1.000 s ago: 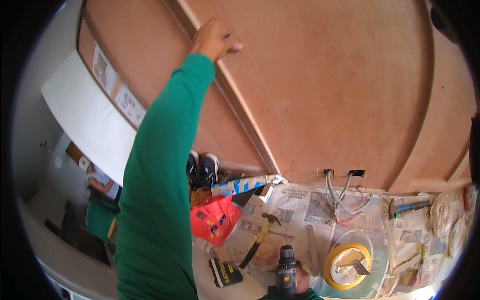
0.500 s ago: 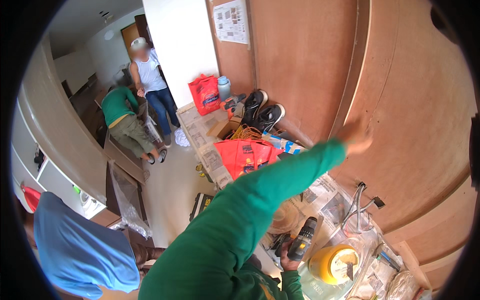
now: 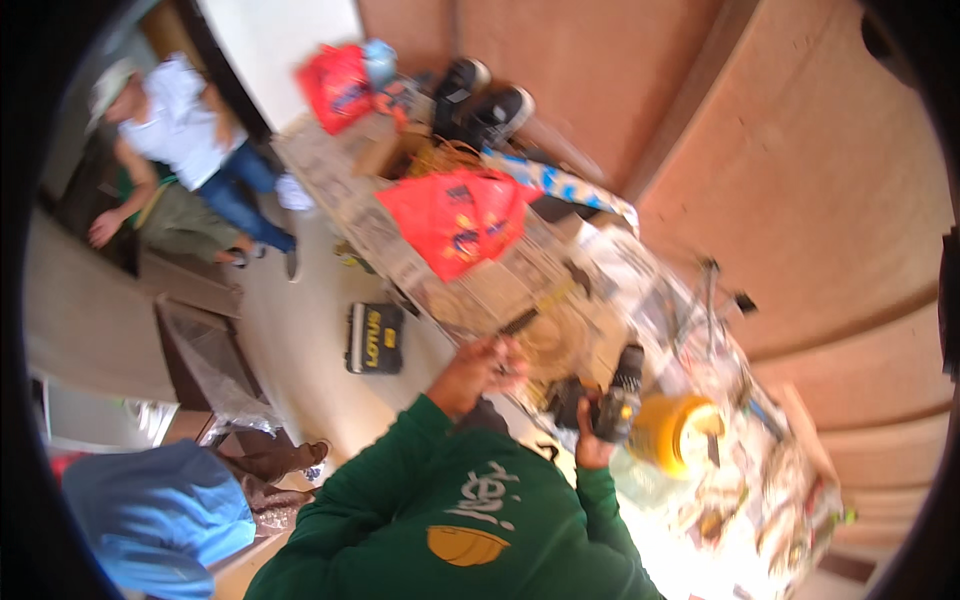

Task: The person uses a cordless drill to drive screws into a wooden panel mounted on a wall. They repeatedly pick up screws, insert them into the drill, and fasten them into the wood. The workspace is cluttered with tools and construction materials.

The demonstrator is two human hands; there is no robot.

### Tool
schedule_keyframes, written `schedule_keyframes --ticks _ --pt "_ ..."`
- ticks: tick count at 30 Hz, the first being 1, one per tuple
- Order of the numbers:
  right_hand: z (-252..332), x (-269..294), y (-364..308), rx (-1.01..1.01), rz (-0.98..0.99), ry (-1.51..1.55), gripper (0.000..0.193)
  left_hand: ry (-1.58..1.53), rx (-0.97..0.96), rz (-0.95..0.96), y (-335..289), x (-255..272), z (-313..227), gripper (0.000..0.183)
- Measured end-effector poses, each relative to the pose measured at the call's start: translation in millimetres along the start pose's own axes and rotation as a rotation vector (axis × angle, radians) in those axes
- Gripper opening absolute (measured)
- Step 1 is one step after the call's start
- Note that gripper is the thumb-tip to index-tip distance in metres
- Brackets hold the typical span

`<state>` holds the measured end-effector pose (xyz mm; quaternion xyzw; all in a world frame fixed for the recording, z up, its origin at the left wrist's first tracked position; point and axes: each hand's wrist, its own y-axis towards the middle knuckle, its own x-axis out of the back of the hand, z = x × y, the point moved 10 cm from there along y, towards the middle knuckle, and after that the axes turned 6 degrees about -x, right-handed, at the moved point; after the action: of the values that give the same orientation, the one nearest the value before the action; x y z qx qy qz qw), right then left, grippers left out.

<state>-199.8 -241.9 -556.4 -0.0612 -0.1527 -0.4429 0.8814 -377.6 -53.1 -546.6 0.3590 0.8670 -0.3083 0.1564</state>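
Note:
My right hand [image 3: 590, 445] is wrapped round a black cordless drill [image 3: 622, 398], its chuck toward the far side of the bench. Beside the drill stands a yellow tub [image 3: 672, 432] with a flat tool in its mouth. My left hand [image 3: 482, 372] is in front of my chest at the bench's near edge. Its fingers are curled together, blurred, and what they hold, if anything, does not show. Just beyond them lies a dark-handled tool [image 3: 520, 322], close to a round tan disc [image 3: 556, 338] on the bench.
The paper-covered bench [image 3: 335, 160] carries red bags [image 3: 460, 215], black shoes [image 3: 500, 115] and grey cables [image 3: 710, 290]. Brown panels [image 3: 800, 200] rise behind it. A black tool case [image 3: 375, 338] lies on the floor. Nearby are a person in white [image 3: 180, 120] and another in blue [image 3: 160, 515].
My left arm has drawn back from the brown panel to my chest, its fingers now curled. The drill stays in my right hand. The view has shifted, and the person in white bends more.

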Motion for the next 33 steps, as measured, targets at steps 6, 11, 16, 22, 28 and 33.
schedule_keyframes --ticks 6,11,16,22,28,33 --pt "48.1 22.4 8.2 -0.115 -0.193 0.378 0.017 -0.149 -0.071 0.166 34.7 -24.0 -70.2 0.031" --pt "105.0 3.1 5.2 -0.069 -0.006 0.568 0.032 -0.258 -0.084 0.339 70.4 -63.1 -110.3 0.027" --pt "123.9 -11.1 1.4 -0.084 0.021 0.711 0.061 -0.296 -0.072 0.472 73.8 -114.0 -128.3 0.027" --pt "115.0 -18.7 -2.1 -0.160 0.033 0.889 0.062 -0.243 -0.140 0.548 61.4 -153.8 -129.2 0.028" --pt "114.2 -19.8 10.5 -0.146 0.142 1.023 0.060 -0.137 -0.264 0.575 47.0 -173.6 -131.8 0.033" --pt "111.8 -22.1 21.8 -0.161 0.193 1.026 0.060 -0.187 -0.297 0.530 51.2 -176.2 -139.6 0.035"
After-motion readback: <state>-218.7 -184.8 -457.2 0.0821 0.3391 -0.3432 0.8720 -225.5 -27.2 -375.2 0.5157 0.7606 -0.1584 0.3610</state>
